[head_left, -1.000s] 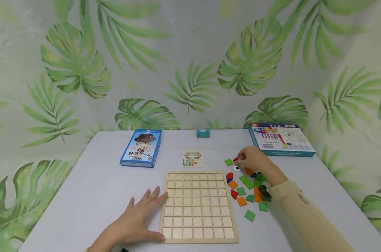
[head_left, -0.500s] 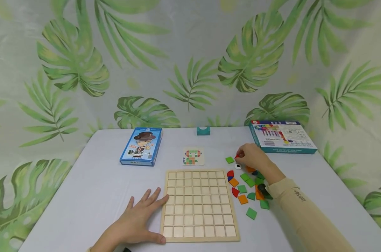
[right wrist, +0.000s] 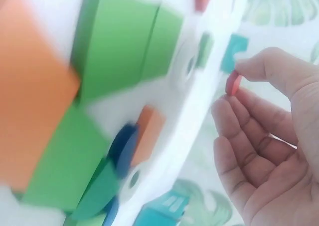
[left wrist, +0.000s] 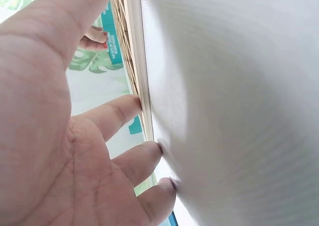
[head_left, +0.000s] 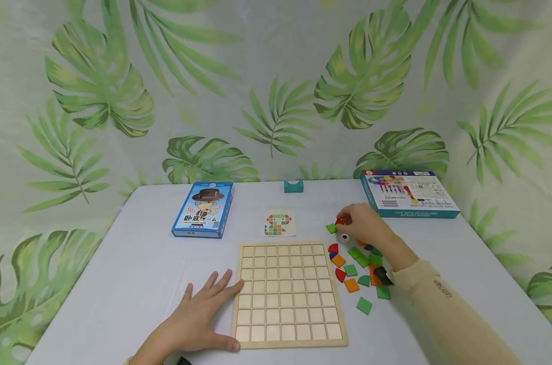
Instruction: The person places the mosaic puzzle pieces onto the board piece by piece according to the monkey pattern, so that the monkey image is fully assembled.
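My right hand point(head_left: 364, 225) pinches a small red tile point(right wrist: 233, 83) between thumb and forefinger, above the table beyond the loose pieces. Just below it lie a green square tile point(head_left: 331, 228) and a white eye disc point(head_left: 344, 238). The left hand point(head_left: 203, 317) lies spread at the left side of a wooden grid board point(head_left: 287, 346), thumb and forefinger touching its edge. In the left wrist view the other fingertips point(left wrist: 158, 148) rest on the white cloth beside the frame. The board's square cells hold no tiles.
Red, orange, green and blue pieces point(head_left: 351, 285) are scattered right of the board, some overlapping. A pattern card point(head_left: 280, 223) lies behind it, with a teal notched block point(head_left: 293, 186) farther back. A blue box point(head_left: 203, 210) stands left, a white-and-teal box point(head_left: 410, 195) right.
The right hand has lifted the red tile from the table and drawn slightly left with it, over the green tile. The left hand stays at the board's edge.
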Tool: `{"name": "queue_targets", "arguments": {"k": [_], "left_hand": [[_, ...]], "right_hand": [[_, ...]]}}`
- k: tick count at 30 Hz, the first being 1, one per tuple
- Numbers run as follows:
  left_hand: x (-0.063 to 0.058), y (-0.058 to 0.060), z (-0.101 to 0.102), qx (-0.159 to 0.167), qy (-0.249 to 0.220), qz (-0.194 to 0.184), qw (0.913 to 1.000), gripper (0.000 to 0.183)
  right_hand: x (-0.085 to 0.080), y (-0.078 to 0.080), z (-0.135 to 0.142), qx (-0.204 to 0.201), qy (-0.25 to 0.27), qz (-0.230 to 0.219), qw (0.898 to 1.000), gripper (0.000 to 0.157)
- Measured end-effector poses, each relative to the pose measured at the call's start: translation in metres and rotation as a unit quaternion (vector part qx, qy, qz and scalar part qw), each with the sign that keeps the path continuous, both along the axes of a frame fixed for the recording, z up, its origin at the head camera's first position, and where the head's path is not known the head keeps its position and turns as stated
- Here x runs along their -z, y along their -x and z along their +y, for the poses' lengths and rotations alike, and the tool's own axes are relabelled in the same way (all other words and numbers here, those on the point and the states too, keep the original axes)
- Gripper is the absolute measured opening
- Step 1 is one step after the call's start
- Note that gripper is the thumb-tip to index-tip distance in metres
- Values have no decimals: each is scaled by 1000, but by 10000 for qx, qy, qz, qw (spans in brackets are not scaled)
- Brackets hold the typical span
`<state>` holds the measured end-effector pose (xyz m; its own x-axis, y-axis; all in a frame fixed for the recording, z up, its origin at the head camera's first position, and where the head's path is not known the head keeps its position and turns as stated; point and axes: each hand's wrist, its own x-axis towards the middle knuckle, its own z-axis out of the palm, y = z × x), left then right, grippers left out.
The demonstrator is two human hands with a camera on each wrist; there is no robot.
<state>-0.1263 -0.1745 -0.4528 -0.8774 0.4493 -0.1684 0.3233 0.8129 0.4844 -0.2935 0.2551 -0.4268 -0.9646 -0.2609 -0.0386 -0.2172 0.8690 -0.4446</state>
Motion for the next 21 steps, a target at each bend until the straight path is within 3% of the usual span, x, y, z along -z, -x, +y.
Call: {"name": "queue_targets", "arguments": {"k": [9, 21], "left_hand": [[1, 2, 0, -61, 0, 9, 10000, 124], [1, 1, 0, -144, -148, -166, 9996, 129]], "right_hand": [[-4, -25, -33, -664, 570, -129, 9961, 25], [8, -51, -65, -1297, 375, -117, 9908, 21]]}}
